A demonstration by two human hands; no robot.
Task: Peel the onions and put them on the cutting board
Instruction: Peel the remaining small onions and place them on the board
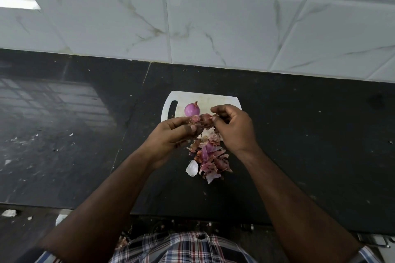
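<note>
A small white cutting board (222,101) lies on the black counter, and one peeled purple onion (192,109) rests on it. Just in front of the board I hold a second onion (202,120) with brown, papery skin still on it. My left hand (171,134) grips it from below and the left. My right hand (234,126) pinches its skin at the right end. A heap of pink and brown peels (210,158) lies on the counter under my hands, partly hidden by them.
The black counter (310,145) runs wide to both sides and meets a white marble-tiled wall (213,28) behind the board. Small white scraps (8,212) lie at the counter's left and front edge.
</note>
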